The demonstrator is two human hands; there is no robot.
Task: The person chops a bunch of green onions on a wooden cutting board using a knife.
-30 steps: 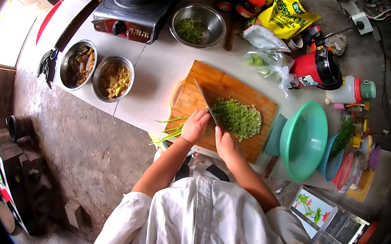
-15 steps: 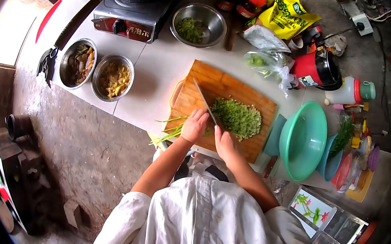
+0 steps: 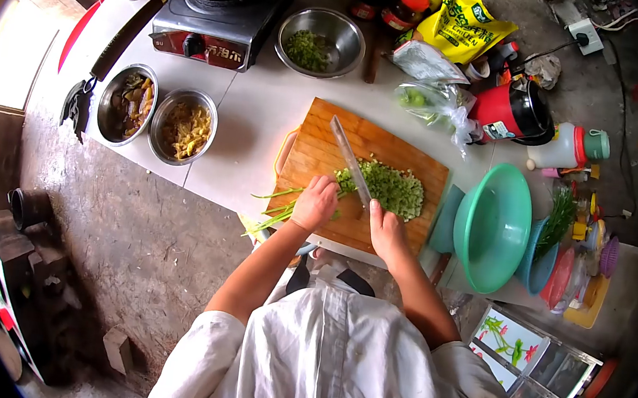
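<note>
My left hand (image 3: 316, 203) is closed around long green stalks (image 3: 282, 209) near the left side of the wooden cutting board (image 3: 318, 133). In my right hand (image 3: 388, 233) is a knife; its handle is hidden in my fist. The knife blade (image 3: 350, 156) slants up and left, over the edge of a pile of finely chopped greens (image 3: 396, 193). A gap separates the blade from my left fingers. Loose stalk ends stick out past the board's left edge.
Two metal bowls of cut food (image 3: 126, 105) stand left, near a gas stove (image 3: 220, 33). Behind the board is a metal bowl with greens (image 3: 337, 26). A green basin (image 3: 493, 227) sits right of the board. A yellow packet (image 3: 466, 24) and a red container (image 3: 503, 109) lie beyond.
My right hand and the knife have moved right, away from my left hand and onto the chopped greens. The blade has tilted, showing more of its face. My left hand stays on the stalks.
</note>
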